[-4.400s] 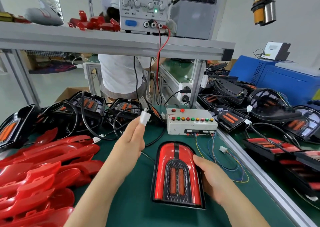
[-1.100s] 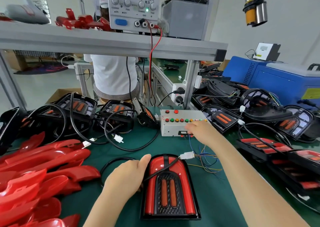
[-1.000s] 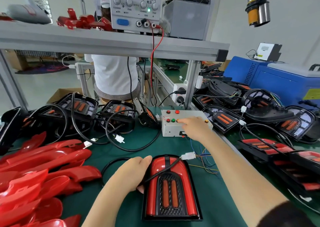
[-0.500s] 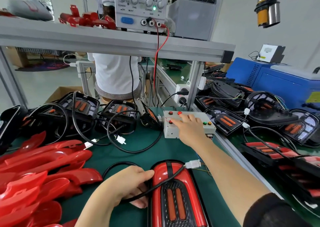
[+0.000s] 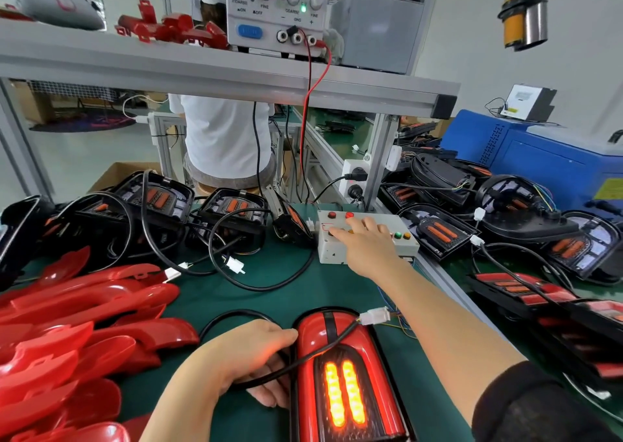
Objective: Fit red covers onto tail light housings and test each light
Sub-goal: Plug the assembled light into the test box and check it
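Note:
A tail light with its red cover fitted lies on the green mat at the bottom centre, and its two orange bars glow. Its black cable crosses the cover to a white connector joined to coloured wires. My left hand grips the light's left edge. My right hand reaches forward, its straight fingers pressing buttons on the white test box.
Several loose red covers are piled at the left. Black uncovered housings with cables crowd the back. Finished lights lie at the right past an aluminium rail. A power supply stands on the shelf; a person in white stands behind.
The light's orange bars have lit up. My right hand stays on the test box buttons, and my left hand still holds the light's edge. The view has tilted nearer.

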